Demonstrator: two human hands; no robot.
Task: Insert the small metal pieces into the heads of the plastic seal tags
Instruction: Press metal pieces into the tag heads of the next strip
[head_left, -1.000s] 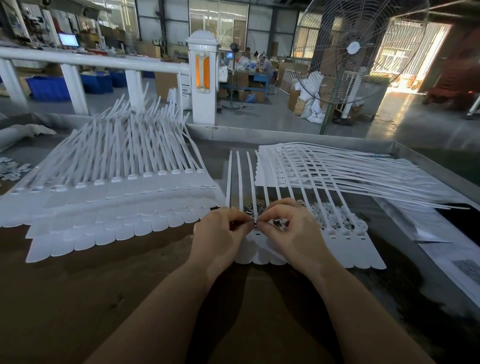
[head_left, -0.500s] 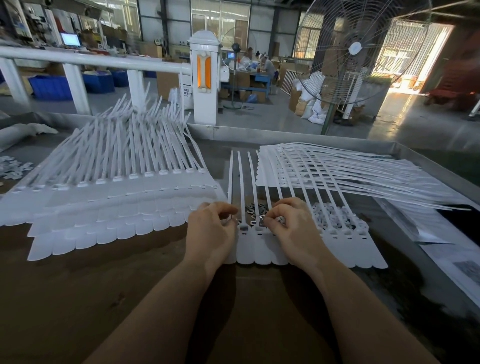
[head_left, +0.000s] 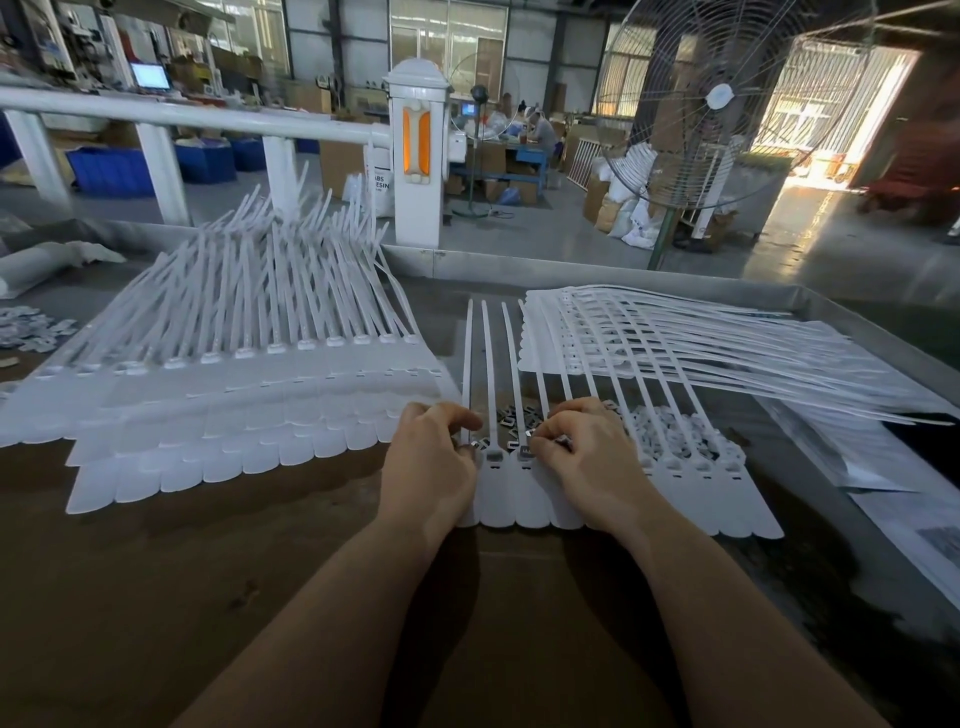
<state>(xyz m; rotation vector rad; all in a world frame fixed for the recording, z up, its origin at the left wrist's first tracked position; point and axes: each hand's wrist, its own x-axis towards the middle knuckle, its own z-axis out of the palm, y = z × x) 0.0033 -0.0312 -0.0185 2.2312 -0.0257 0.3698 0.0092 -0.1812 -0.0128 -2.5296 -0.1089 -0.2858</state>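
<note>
strip in work: row of joined white seal tags (head_left: 597, 499) flat on the counter (head_left: 218, 597), straps running away from the person, heads in a line under both hands
left hand (head_left: 431, 462): fingers curled on the leftmost head, pressing down; can't tell if a clip sits under them
right hand (head_left: 587, 457): fingertips pinching a small metal piece (head_left: 527, 451) at a head a few tags in
metal stock: loose pile of clips (head_left: 511, 418) between the straps, just beyond the heads
done/undone: two heads between the hands show metal; heads to the right look empty
handling, clips: tiny, light, stiff, likely slick; pinch by the edges, fingertips only
handling, tags: thin, flexible plastic, light; strip will slide, so hold it down at the head
other stacks: fanned pile (head_left: 234, 374) left, second pile (head_left: 701, 353) right
</note>
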